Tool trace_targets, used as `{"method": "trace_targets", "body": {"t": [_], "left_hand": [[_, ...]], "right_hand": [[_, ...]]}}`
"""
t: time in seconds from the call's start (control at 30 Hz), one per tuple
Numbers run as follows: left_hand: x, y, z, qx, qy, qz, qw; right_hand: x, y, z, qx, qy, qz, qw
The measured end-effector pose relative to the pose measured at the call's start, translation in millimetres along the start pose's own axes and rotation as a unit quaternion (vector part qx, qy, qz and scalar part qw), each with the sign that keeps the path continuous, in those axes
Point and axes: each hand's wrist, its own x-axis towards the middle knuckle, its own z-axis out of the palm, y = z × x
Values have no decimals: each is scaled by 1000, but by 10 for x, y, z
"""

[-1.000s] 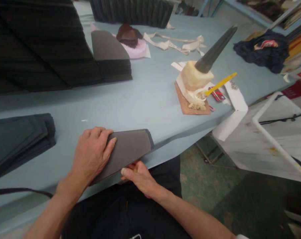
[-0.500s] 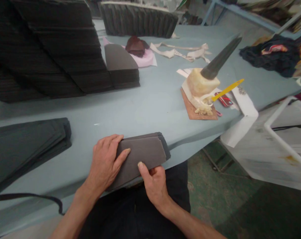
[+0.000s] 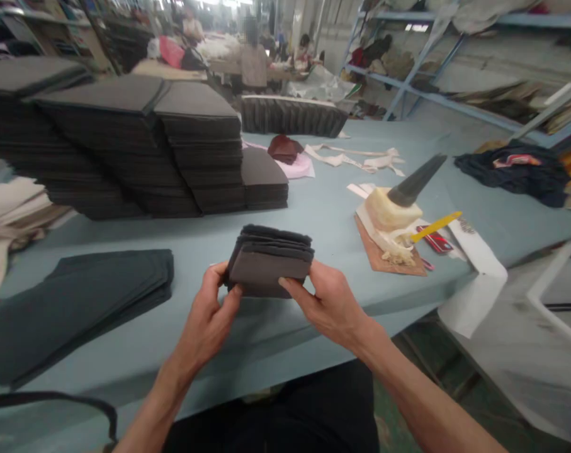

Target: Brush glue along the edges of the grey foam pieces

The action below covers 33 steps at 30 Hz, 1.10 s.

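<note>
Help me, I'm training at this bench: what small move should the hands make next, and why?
Probably tap the held dark stack lightly against the table to even it: its layers look staggered along the far edge, and the left hand and right hand grip its two sides, thumbs on the near face.

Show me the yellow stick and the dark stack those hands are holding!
Yellow stick [image 3: 437, 227]: head view, middle of its shaft.
Dark stack [image 3: 266, 267]: head view, middle of its near face.

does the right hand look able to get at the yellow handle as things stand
Not at once, probably: the right hand holds the dark stack along with the left hand. Otherwise, nothing tall seems to block the way to the yellow handle.
</note>
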Motion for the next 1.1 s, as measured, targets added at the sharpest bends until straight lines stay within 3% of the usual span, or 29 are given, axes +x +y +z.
{"method": "trace_targets", "body": {"t": [0.2,0.43,0.6,0.77,1.1], "left_hand": [[-118,-113,235,-32,33,-72,996],[-152,-70,363,-50,81,-85,992],[-136,-57,376,-35,91,-89,991],[-122,-59,364,-22,95,-89,991],[-112,-90,377,-9,119,-61,991]], "right_hand": [[-235,181,347,48,1,55,997],[-331,110,617,142,86,82,983],[-311,51,680,163,135,106,972],[-321,157,657,201,106,114,967],[-446,485,603,159,19,137,978]]}}
